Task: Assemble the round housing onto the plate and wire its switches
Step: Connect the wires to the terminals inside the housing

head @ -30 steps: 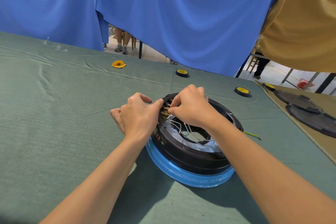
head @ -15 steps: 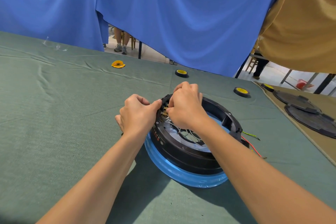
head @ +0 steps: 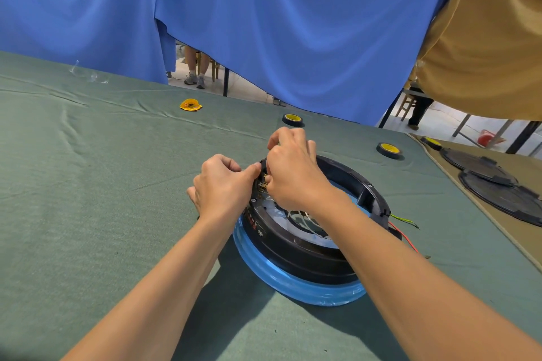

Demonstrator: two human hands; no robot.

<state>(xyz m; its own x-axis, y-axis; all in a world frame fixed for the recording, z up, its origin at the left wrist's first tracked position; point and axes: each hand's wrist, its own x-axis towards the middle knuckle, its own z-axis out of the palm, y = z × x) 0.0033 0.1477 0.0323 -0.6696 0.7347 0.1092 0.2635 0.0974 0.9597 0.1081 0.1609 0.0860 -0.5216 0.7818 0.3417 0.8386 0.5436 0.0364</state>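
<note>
A black round housing sits on a plate wrapped in blue film on the green cloth. My left hand grips the housing's far left rim, thumb pressed by the brass switch terminals. My right hand is curled over the same spot and pinches something at the terminals; what it pinches is hidden. White wires cross the housing's open middle. A red wire and a green-yellow wire stick out at the right side.
Two yellow-cored tape rolls and a yellow scrap lie farther back on the table. Black round covers lie on a tan cloth at the right. Blue curtains hang behind; a person's legs show beneath them.
Both hands have shifted slightly toward the far edge of the housing. The red wire has come into sight at the right side of the housing. The white wires are more covered by my right hand.
</note>
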